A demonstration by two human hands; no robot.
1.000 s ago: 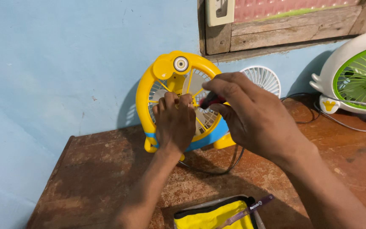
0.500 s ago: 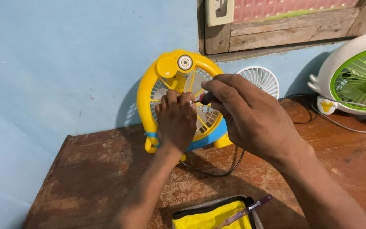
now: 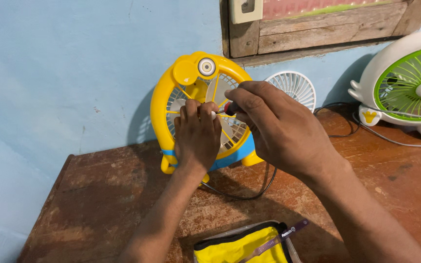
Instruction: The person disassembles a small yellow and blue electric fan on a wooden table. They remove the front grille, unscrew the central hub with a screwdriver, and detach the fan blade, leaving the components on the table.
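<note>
Mostly bare table [image 3: 98,195] left of fan [image 3: 164,97]

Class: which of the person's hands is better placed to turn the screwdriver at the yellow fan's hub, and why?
Right. The right hand already grips the screwdriver, tip at the fan hub. The left hand rests on the grille, likely steadying it.

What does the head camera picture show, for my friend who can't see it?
Two hands work on a yellow toy-like fan standing on a worn wooden table: the left hand steadies its grille while the right hand holds a small screwdriver to its middle. A white and green fan stands at the right, against a blue wall.
</note>
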